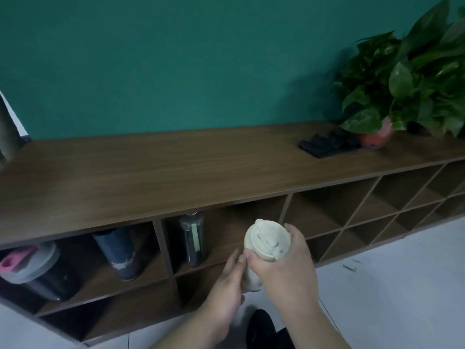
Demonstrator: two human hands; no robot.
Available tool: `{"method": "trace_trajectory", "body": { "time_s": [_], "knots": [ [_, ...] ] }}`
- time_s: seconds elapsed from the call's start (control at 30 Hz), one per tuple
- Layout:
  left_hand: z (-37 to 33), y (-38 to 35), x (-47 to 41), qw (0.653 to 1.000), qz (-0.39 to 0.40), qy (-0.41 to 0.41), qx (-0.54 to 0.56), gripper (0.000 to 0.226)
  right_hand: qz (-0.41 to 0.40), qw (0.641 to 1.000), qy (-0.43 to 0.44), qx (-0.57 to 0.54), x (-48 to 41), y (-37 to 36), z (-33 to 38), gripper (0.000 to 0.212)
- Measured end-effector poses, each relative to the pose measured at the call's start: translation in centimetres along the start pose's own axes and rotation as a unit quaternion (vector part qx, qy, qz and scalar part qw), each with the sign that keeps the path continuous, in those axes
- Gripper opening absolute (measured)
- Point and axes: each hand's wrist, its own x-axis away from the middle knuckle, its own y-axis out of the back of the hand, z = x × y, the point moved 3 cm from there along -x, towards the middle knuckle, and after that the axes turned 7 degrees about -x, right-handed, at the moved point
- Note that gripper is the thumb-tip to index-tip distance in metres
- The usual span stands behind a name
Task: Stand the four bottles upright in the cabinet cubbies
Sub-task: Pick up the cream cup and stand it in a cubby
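Note:
A cream bottle with a flip lid is held upright in front of the wooden cabinet. My right hand wraps around its upper body. My left hand holds its lower part from the left. In the upper-left cubby stand a dark bottle with a grey and pink lid and a dark blue bottle. A dark clear bottle with a green strap stands in the cubby to the right of them, just left of the cream bottle.
A potted plant and a black folded cloth sit on the cabinet top at the right. More cubbies run to the right. The floor is pale tile. A dark shoe or knee shows below my hands.

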Motion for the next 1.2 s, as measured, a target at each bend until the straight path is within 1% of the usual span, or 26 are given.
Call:
{"method": "trace_trajectory", "body": {
  "time_s": [0.1,0.2,0.33,0.5,0.63,0.83,1.03,1.2],
  "knots": [
    [-0.1,-0.2,-2.3,0.999,-0.018,0.021,0.017,0.041,0.006,1.0,-0.006,-0.002,-2.3,-2.1,-1.3,0.098],
    [0.0,0.1,-4.8,0.998,-0.044,0.051,0.019,0.05,0.012,1.0,-0.008,-0.005,-4.4,-4.0,-2.1,0.095],
    [0.4,0.6,-8.0,0.994,-0.078,0.078,0.017,0.061,0.011,1.0,-0.019,0.017,-7.3,-6.6,-3.6,0.103],
    [-0.2,1.2,-10.9,0.991,-0.098,0.088,0.022,0.054,0.0,0.999,-0.04,0.016,-9.8,-8.6,-5.0,0.101],
    [-0.4,1.8,-12.5,0.989,-0.11,0.092,0.035,0.054,-0.001,0.999,-0.042,0.007,-11.2,-9.8,-5.5,0.093],
    [-0.5,2.4,-14.4,0.989,-0.114,0.091,0.022,0.053,-0.002,0.999,-0.04,-0.014,-12.5,-10.9,-6.0,0.08],
    [-0.5,1.8,-15.3,0.991,-0.1,0.082,0.036,0.051,0.0,0.998,-0.038,-0.048,-13.2,-11.0,-6.9,0.081],
    [-0.6,1.8,-15.7,0.992,-0.097,0.073,0.042,0.047,0.01,0.997,-0.033,-0.074,-13.1,-11.3,-7.2,0.077]
  ]
}}
